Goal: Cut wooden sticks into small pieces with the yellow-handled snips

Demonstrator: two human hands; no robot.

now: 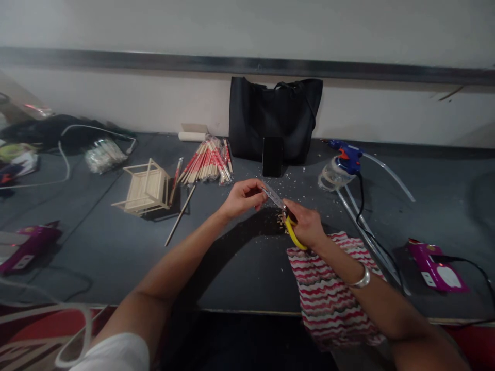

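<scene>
My right hand (305, 224) is closed around yellow-handled scissors (291, 233), whose metal blades (274, 196) point up and left. My left hand (243, 197) is pinched at the blade tips, holding something small that I cannot make out. Both hands meet above the dark grey table (116, 247), over a scatter of small wood chips (280, 219). A silver bracelet (361, 280) circles my right wrist, which rests on a red-and-white striped cloth (328, 293).
A small wooden stick frame (145, 188) stands at the left, with a loose stick (180, 215) and a pile of wrapped chopsticks (209, 162) nearby. A black bag (274, 116) and phone (273, 156) lean at the back. A blue glue gun (348, 154) lies right.
</scene>
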